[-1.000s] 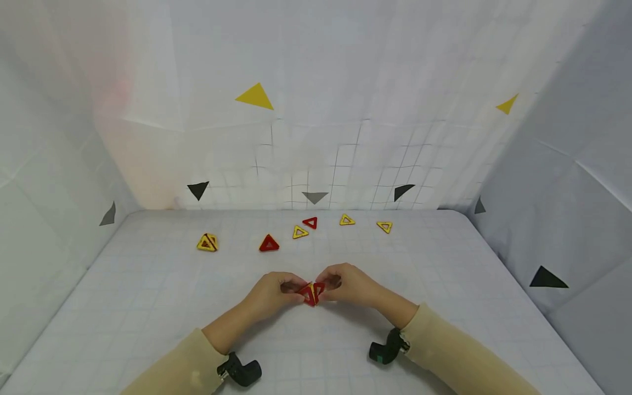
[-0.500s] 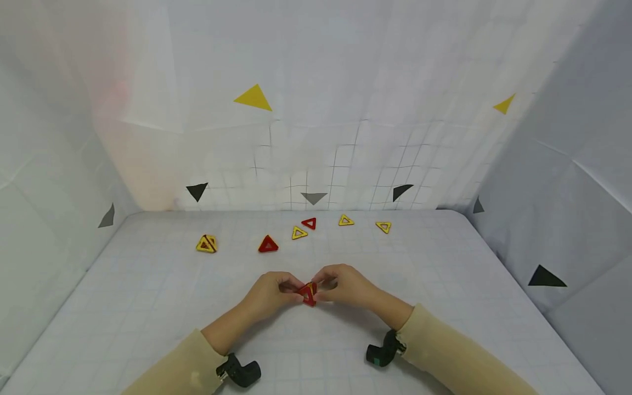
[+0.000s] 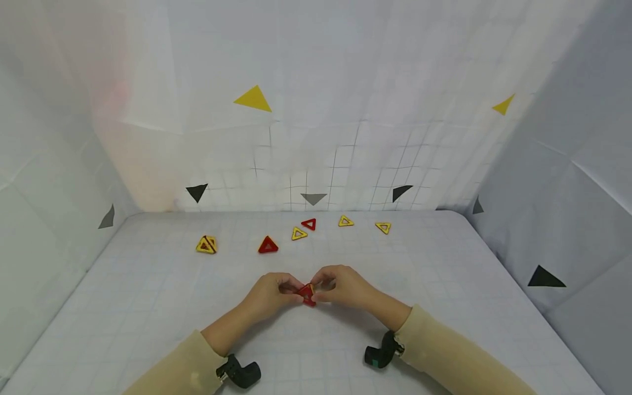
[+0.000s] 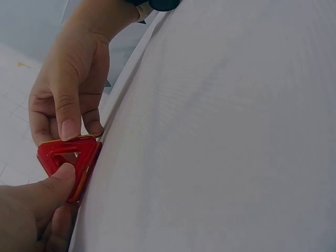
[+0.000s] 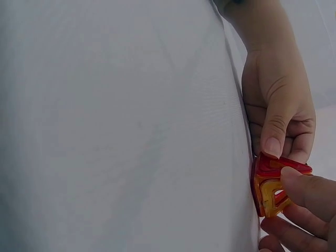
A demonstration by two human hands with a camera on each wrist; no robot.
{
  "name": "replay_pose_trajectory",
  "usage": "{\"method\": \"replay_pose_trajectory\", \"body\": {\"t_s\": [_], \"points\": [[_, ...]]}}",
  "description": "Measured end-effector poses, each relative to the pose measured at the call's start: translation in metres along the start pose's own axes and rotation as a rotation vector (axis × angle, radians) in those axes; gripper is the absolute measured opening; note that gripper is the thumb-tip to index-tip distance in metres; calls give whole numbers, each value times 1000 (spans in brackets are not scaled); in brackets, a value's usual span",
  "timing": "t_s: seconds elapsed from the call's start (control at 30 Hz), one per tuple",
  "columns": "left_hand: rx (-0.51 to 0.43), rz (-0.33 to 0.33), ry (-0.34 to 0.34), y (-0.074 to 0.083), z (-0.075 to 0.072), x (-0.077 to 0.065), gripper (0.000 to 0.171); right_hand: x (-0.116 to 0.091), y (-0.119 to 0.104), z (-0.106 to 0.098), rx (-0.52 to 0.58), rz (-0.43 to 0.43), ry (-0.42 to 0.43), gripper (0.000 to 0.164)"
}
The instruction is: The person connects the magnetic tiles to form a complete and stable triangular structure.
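Note:
Between the two hands, low at the middle of the table, is a small pyramid of red and yellow triangular magnetic tiles (image 3: pixel 306 293). My left hand (image 3: pixel 270 295) pinches its left side. In the left wrist view the left thumb lies across a red tile (image 4: pixel 52 152). From the other side my right hand (image 3: pixel 343 286) pinches the pyramid between thumb and fingers. A yellow tile (image 5: pixel 268 197) faces the right thumb in the right wrist view. The fingers hide part of the pyramid, so how all its edges meet cannot be seen.
A yellow pyramid (image 3: pixel 201 248) with dark red edges stands at left, and a red pyramid (image 3: pixel 268 250) closer in. Behind lie a loose red tile (image 3: pixel 314 224) and yellow tiles (image 3: pixel 299 237), (image 3: pixel 346 224) further right. White sheets (image 3: pixel 316 153) enclose the table.
My right hand has moved slightly left, folding the right-hand red tile in against the others, so the gap between them has closed. The left hand stays nearly still.

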State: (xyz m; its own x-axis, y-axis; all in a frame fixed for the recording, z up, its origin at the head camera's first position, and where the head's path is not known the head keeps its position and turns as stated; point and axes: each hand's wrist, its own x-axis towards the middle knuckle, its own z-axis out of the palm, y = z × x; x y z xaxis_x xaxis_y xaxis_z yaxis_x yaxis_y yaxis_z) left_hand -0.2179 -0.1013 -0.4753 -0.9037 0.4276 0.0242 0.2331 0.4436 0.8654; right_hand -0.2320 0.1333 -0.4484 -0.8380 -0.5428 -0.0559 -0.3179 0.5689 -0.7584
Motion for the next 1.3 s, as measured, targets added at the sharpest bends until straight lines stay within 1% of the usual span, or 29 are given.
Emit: {"method": "replay_pose_trajectory", "body": {"t_s": [0.2,0.43,0.57,0.9,1.3], "points": [[8,5,-20,-1,-1,0,13,0,0,-2,-18,-4,-3,23],[14,-6,-31,-1,-2,0,13,2,5,-2,-32,-19,-33,33],[3,-9,-35,-2,-1,0,13,4,7,0,-48,-35,-37,35],[14,6,-24,0,-2,0,11,4,6,-2,-61,-71,-26,35],[10,14,-16,-1,-2,0,12,1,3,-5,-58,-47,-41,34]]}}
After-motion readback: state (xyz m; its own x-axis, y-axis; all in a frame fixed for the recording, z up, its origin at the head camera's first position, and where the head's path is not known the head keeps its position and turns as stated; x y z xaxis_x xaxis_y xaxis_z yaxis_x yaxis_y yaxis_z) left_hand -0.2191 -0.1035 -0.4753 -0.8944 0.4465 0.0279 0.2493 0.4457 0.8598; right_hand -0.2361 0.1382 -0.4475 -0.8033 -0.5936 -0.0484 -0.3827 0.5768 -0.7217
